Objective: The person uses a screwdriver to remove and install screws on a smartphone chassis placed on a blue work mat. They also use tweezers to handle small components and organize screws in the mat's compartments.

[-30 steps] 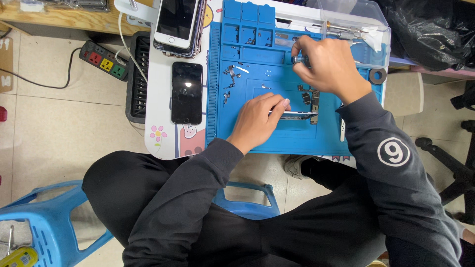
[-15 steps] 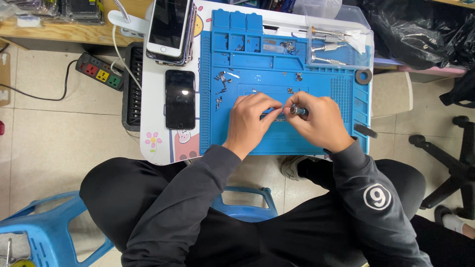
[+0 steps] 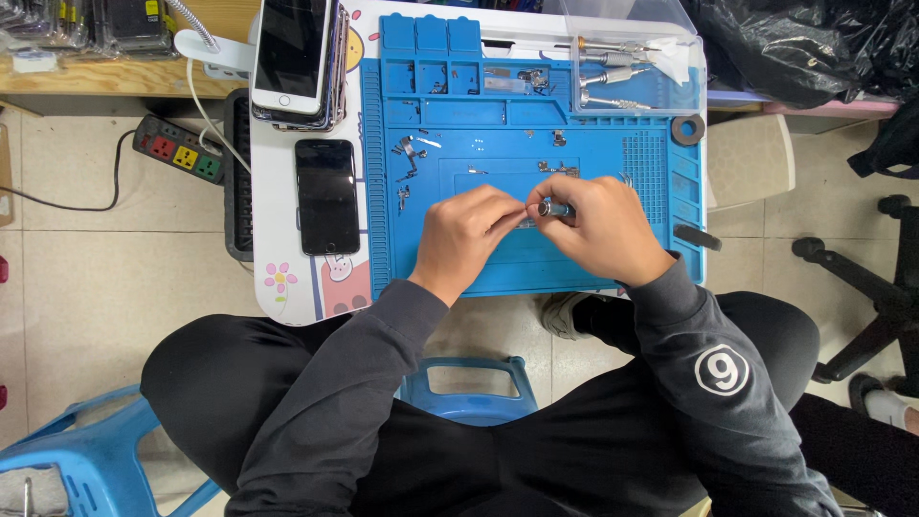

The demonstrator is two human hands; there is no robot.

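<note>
My right hand (image 3: 601, 228) grip clamps the screwdriver (image 3: 553, 208); left hand (image 3: 466, 236) fingers pinch its tip; loose screws (image 3: 410, 158) beyond could scatter if I slip.

Work mat (image 3: 498, 263) is bright blue, with small silver metal parts (image 3: 410, 158) scattered on it; the screwdriver (image 3: 553, 208) is silver with a blue-grey shaft. The counter (image 3: 278, 273) is white with a pink cartoon pig and flower print, the phone (image 3: 327, 196) on it is black, and the stacked phone (image 3: 292, 48) above has a white face. Power strip (image 3: 182, 150) is black with red, yellow and green sockets; stool (image 3: 86, 450) is blue, sleeves (image 3: 689, 354) dark grey with a white circled numeral, floor (image 3: 105, 278) beige tile.
</note>
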